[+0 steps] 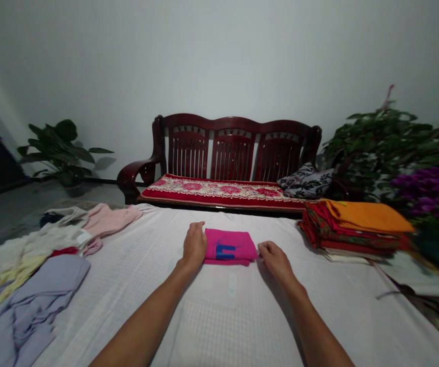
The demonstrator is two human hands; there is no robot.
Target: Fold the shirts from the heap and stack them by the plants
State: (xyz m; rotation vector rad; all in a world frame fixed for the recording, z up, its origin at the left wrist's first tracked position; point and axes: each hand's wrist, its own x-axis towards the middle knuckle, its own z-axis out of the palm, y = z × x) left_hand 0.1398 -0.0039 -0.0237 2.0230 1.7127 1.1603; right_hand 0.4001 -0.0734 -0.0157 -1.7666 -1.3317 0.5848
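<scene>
A bright pink folded garment [231, 245] with a blue print lies flat on the white cloth in front of me. My left hand [195, 245] presses along its left edge, fingers curled at the far left corner and partly hidden behind the hand. At the right edge, my right hand [275, 260] has thumb and fingers pinched together on the garment's side. The folded layers show at the near edge of the pink piece.
Loose clothes, among them a lavender garment [38, 300] and a pink one [110, 220], lie at left. A folded stack [357, 229] with orange on top sits at right. Beyond the white-covered surface [235, 326] stand a wooden bench [230, 148] and potted plants [61, 148].
</scene>
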